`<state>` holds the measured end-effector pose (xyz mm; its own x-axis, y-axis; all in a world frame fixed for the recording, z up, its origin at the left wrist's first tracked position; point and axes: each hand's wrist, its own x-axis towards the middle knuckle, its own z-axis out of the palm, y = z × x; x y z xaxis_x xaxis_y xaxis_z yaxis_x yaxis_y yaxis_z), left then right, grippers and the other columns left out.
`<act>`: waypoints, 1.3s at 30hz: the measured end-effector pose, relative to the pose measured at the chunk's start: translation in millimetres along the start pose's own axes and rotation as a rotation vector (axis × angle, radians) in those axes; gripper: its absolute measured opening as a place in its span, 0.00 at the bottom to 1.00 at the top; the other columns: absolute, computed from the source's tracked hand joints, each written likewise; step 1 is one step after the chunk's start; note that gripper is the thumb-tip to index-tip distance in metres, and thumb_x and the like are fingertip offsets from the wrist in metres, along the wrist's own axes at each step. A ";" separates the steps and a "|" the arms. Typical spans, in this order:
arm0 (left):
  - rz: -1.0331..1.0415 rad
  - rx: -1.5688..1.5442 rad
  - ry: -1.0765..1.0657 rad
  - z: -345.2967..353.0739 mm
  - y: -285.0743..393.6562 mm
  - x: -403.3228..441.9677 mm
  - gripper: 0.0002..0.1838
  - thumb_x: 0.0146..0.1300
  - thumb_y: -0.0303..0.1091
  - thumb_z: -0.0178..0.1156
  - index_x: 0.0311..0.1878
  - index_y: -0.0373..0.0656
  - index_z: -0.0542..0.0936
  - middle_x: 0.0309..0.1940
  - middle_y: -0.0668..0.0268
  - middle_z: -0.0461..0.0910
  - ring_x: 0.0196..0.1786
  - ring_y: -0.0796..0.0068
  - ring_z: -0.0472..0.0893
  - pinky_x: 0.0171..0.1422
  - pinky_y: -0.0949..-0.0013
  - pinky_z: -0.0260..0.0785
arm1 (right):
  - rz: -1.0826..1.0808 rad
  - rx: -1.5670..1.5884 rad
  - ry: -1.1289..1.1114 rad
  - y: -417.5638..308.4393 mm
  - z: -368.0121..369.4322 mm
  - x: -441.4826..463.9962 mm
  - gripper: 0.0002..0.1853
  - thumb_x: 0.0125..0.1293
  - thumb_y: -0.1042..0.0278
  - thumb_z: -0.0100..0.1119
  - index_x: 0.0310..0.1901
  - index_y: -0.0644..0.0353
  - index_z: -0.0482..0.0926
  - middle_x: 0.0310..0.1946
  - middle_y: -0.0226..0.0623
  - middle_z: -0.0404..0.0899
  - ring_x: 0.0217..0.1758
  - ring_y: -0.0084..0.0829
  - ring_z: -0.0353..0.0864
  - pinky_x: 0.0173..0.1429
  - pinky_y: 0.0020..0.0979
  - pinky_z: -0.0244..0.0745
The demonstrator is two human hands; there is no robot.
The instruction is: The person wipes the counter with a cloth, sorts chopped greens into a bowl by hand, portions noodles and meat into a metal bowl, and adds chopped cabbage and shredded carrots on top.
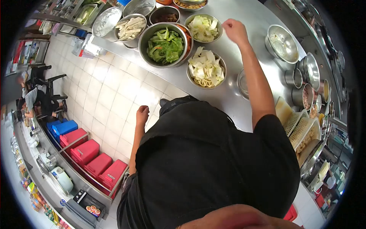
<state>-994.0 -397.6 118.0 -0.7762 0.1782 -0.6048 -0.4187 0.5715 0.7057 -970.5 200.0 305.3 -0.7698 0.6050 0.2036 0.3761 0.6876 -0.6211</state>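
My right hand (234, 31) is over the steel table with its fingers curled together, just right of a steel bowl of chopped cabbage (203, 28). Whatever it may hold is hidden or too small to name. Closer to me on the table is a second bowl of cabbage (207, 65) with noodles under the leaves. To its left stands a large steel pot of green leafy vegetables (164, 45), with orange shreds (187, 36) in a container behind it. My left hand (142, 113) hangs beside my body above the tiled floor, fingers curled in, nothing seen in them.
The steel table (238, 57) carries a bowl of pale strips (130, 28), a dark-filled bowl (164, 17) and a steel bowl (283, 44). Plastic baskets (305, 131) stand at right. Red bins (85, 150) line the left counter. A seated person (38, 99) is at far left.
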 end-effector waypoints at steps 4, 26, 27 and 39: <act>0.004 0.006 0.025 -3.5 -0.2 -3.6 0.09 0.64 0.33 0.58 0.44 0.40 0.79 0.32 0.66 0.80 0.34 0.77 0.78 0.35 0.71 0.72 | -0.023 -0.147 0.076 39.7 40.5 61.5 0.11 0.61 0.62 0.55 0.38 0.55 0.85 0.34 0.42 0.84 0.39 0.42 0.83 0.46 0.37 0.77; -0.025 -0.115 0.050 -4.1 -5.7 -17.6 0.10 0.67 0.35 0.57 0.45 0.39 0.78 0.37 0.65 0.81 0.40 0.73 0.81 0.40 0.69 0.74 | -0.196 -0.465 -0.241 -31.3 16.6 7.5 0.11 0.48 0.58 0.64 0.30 0.55 0.86 0.30 0.50 0.83 0.39 0.41 0.85 0.44 0.41 0.78; -0.020 -0.136 0.047 -4.5 1.3 -17.8 0.10 0.67 0.35 0.57 0.46 0.39 0.78 0.37 0.65 0.81 0.40 0.72 0.81 0.41 0.69 0.74 | -0.142 -0.382 -0.257 -36.3 6.9 -0.2 0.11 0.50 0.61 0.63 0.32 0.57 0.84 0.30 0.48 0.83 0.38 0.42 0.84 0.43 0.41 0.78; 0.348 -0.463 -0.100 13.4 207.3 -37.9 0.11 0.72 0.34 0.52 0.50 0.37 0.76 0.50 0.57 0.80 0.48 0.66 0.82 0.48 0.66 0.76 | -0.078 -0.081 -0.393 -50.9 17.9 -134.7 0.19 0.56 0.57 0.65 0.45 0.62 0.82 0.44 0.47 0.82 0.43 0.41 0.82 0.47 0.39 0.77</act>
<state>-1045.0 -275.2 282.3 -0.8659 0.3807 -0.3245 -0.3269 0.0605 0.9431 -895.2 76.3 295.9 -0.9304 0.3605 -0.0669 0.3358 0.7643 -0.5505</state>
